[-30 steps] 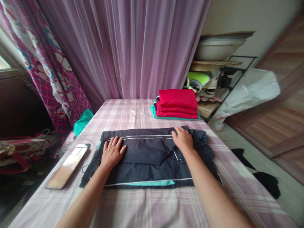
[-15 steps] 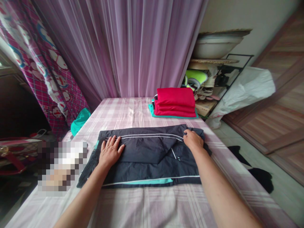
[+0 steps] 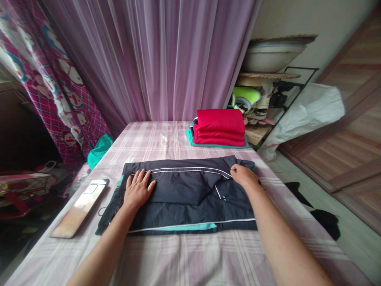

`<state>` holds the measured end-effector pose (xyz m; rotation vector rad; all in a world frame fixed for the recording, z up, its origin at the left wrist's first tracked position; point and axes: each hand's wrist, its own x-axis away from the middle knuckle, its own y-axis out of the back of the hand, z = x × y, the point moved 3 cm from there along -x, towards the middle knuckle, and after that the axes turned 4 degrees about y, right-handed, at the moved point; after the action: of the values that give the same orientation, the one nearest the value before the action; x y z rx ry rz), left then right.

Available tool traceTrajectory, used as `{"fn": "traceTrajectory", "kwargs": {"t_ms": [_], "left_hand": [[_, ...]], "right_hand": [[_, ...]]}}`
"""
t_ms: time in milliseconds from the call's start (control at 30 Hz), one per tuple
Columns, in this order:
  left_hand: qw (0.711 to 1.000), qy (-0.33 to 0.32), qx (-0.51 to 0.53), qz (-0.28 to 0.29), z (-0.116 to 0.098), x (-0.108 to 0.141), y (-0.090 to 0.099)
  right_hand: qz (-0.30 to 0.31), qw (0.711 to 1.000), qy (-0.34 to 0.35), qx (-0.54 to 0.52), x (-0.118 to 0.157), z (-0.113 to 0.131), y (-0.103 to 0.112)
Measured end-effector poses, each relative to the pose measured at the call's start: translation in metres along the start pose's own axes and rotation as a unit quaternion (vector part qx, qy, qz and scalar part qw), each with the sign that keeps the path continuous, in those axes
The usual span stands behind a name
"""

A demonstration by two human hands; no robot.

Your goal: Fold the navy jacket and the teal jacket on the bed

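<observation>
Dark track pants (image 3: 178, 190) lie folded lengthwise across the table, with white piping, a small pocket zip and teal fabric showing at the near edge. My left hand (image 3: 138, 188) rests flat on their left part, fingers spread over the piping. At the right end, my right hand (image 3: 242, 174) has its fingers curled together, pinching the cloth by the piping. A thin cord loop sticks out from the gathered left end.
The table wears a checked cloth (image 3: 160, 139). Folded red clothing (image 3: 220, 125) sits on teal cloth at the back right. A phone (image 3: 80, 208) lies near the left edge. Beyond are a purple curtain (image 3: 178, 59) and a rack with shoes and a basin (image 3: 272, 57).
My right hand has shifted slightly, its wrist swinging a little to the right, still at the pants' right end. My left hand stays in place.
</observation>
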<state>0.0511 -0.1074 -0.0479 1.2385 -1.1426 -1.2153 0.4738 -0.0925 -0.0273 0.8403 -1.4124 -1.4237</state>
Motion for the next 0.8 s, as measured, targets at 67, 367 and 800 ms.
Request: {"fn": "traceTrajectory", "kwargs": {"t_ms": [67, 367, 800], "left_hand": [[1.000, 0.001, 0.002, -0.001, 0.000, 0.000, 0.000], [1.000, 0.000, -0.007, -0.010, 0.001, 0.000, -0.001], [1.000, -0.010, 0.009, -0.018, 0.004, -0.002, -0.007]], "right_hand": [[0.006, 1.000, -0.004, 0.015, 0.000, 0.005, 0.007], [-0.107, 0.976, 0.189, 0.035, -0.022, 0.049, 0.006], [-0.018, 0.990, 0.138, 0.014, -0.044, 0.037, -0.025]]}}
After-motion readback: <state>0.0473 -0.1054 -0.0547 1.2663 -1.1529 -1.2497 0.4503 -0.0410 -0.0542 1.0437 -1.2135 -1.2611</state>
